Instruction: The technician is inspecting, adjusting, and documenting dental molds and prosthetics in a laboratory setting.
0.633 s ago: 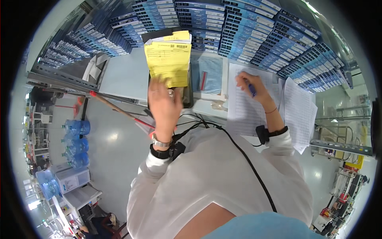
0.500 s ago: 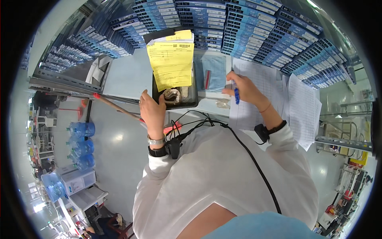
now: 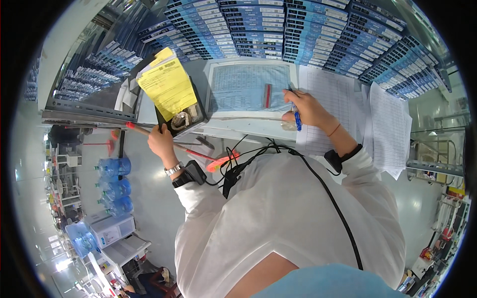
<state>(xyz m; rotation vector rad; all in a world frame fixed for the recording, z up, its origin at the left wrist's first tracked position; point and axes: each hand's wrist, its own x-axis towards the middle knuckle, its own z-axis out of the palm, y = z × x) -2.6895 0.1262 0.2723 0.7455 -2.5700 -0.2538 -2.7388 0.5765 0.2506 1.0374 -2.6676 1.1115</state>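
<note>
At the near left corner of a black tray [image 3: 200, 105], my left hand [image 3: 161, 145] has its fingers closed on the rim. The tray sits turned at an angle, holding yellow paper slips [image 3: 170, 90] and a pale horseshoe-shaped dental model [image 3: 180, 120]. Between the fingers of my right hand [image 3: 312, 112] is a blue pen [image 3: 297, 118], pointing up and away over the edge of printed sheets [image 3: 324, 89]. Left of that hand, a red-and-white strip [image 3: 268, 96] lies on a blue printed sheet [image 3: 236, 89] set in a white frame.
Stacks of blue boxes [image 3: 258, 31] line the back of the work surface. More papers [image 3: 389, 124] lie at the right, reaching past the front edge. A red-ended pole [image 3: 186, 150] slants below the tray. Large blue water bottles [image 3: 115, 187] stand on the left.
My left hand has shifted the tray left and turned it, uncovering more of the blue sheet. The right hand still holds the pen in nearly the same spot.
</note>
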